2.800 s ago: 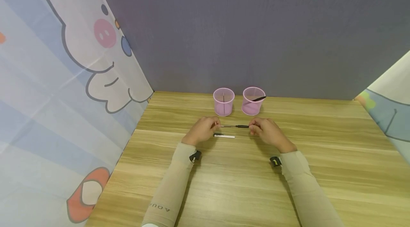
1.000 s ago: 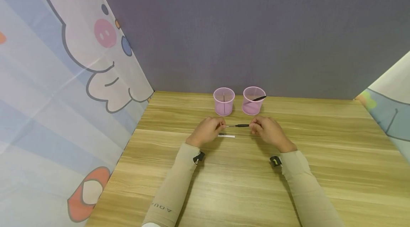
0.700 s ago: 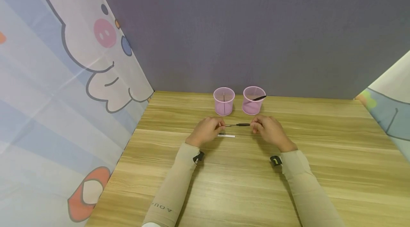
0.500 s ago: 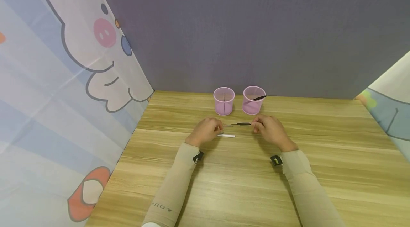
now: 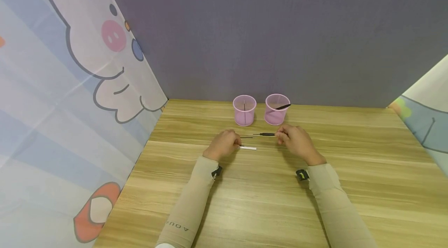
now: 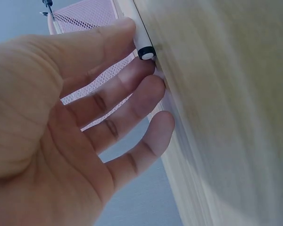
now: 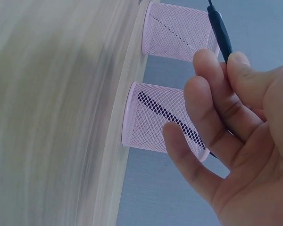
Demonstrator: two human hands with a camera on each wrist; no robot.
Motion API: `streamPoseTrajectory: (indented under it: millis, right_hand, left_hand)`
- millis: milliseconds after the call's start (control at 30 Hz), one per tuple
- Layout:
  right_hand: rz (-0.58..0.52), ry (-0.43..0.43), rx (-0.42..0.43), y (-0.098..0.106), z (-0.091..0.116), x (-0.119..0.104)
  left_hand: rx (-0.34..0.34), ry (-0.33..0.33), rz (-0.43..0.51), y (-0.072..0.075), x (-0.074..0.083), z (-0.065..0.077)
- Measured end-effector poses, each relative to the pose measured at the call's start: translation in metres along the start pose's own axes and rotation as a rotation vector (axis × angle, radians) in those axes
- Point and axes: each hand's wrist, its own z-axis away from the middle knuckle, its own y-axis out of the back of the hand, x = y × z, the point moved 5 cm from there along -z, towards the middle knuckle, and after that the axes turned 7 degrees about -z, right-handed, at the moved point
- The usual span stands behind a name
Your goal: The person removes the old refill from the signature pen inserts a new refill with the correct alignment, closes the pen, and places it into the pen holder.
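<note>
My left hand [image 5: 224, 144] pinches one end of a short white pen [image 5: 248, 148], which has a black band at its tip; in the left wrist view the thumb and forefinger are on the white pen [image 6: 141, 35]. Just above it in the head view shows a thin dark rod [image 5: 247, 137], its left end hidden behind my left hand. Between thumb and forefinger, my right hand [image 5: 293, 141] holds a slim black stick [image 5: 267, 134] with a narrower tip pointing left. Its other fingers [image 7: 198, 101] are loosely bent.
Behind the hands stand two pink mesh cups. A thin dark stick [image 5: 244, 112] is in the left cup [image 5: 244, 97]. From the right cup [image 5: 277, 96] a black pen [image 5: 282, 107] leans out. The wooden table [image 5: 252, 201] meets a grey wall.
The black stick and the thin rod, end to end earlier, now stand apart. My left hand has dropped to the white pen; my right hand has shifted slightly right and up.
</note>
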Motion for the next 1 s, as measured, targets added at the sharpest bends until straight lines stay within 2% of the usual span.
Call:
streamPoseTrajectory:
  millis: [700, 1000]
  right_hand:
    - [-0.004, 0.027, 0.012, -0.0006, 0.0000, 0.0004]
    - [-0.004, 0.009, 0.012, 0.0022, 0.0000, 0.0027]
  left_hand:
    - [0.000, 0.010, 0.004, -0.0039, -0.0021, -0.0009]
    - [-0.005, 0.001, 0.020, -0.0038, -0.0036, -0.0014]
